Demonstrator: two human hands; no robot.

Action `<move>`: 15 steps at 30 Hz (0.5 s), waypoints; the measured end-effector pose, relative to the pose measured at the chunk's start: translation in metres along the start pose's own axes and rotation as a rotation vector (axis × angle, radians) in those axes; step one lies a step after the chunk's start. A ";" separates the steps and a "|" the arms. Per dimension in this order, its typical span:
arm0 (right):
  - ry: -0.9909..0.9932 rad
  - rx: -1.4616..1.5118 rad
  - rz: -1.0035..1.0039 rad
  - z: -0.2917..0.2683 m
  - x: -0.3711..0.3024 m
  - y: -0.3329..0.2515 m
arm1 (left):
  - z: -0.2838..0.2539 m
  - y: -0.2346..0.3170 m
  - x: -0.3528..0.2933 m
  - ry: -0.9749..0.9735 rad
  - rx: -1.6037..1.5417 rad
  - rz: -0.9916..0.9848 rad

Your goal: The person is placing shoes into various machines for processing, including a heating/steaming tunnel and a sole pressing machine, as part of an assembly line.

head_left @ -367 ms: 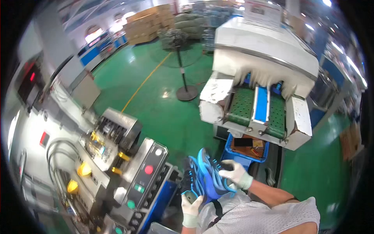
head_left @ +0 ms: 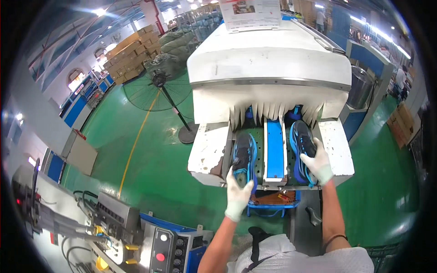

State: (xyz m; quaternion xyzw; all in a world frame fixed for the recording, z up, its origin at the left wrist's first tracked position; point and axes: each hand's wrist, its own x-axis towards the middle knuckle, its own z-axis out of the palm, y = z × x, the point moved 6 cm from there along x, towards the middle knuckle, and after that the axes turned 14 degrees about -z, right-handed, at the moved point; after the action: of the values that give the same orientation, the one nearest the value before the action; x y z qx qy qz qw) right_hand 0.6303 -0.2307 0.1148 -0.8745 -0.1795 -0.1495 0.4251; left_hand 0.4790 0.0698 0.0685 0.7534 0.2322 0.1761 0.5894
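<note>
Two black and blue sneakers lie over the green perforated belts of a white conveyor machine, toes toward its fringed curtain. My gloved left hand grips the heel end of the left sneaker. Around the heel part of the right sneaker my gloved right hand is closed, thumb on top. A blue strip runs between the two belts. Farther in, parts of two more blue shoes show at the curtain, mostly hidden behind its strips.
Below the belt's front hangs a blue basket. A control panel with a red button stands at lower left. Beyond it are a pedestal fan and stacked cartons. A metal drum stands right of the machine.
I have turned right to face the white machine. Both sneakers have moved from near my lap onto its belts, now apart, each still in a hand.
</note>
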 end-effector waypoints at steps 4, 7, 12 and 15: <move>-0.101 -0.153 0.202 0.028 0.078 0.048 | 0.075 -0.003 0.103 0.031 0.211 0.134; -0.078 -0.241 0.118 0.044 0.127 0.063 | 0.094 0.016 0.152 0.033 0.199 0.106; 0.063 -0.325 -0.337 0.078 0.130 0.074 | 0.065 -0.008 0.123 0.125 0.075 0.160; 0.125 -0.005 -0.631 0.104 0.047 -0.084 | -0.009 -0.085 0.016 0.000 0.042 -0.006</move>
State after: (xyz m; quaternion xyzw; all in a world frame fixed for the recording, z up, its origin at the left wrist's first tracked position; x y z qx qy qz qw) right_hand 0.6468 -0.0903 0.1307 -0.7657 -0.4153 -0.3276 0.3659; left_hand 0.4760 0.1027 -0.0116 0.7649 0.2380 0.1697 0.5740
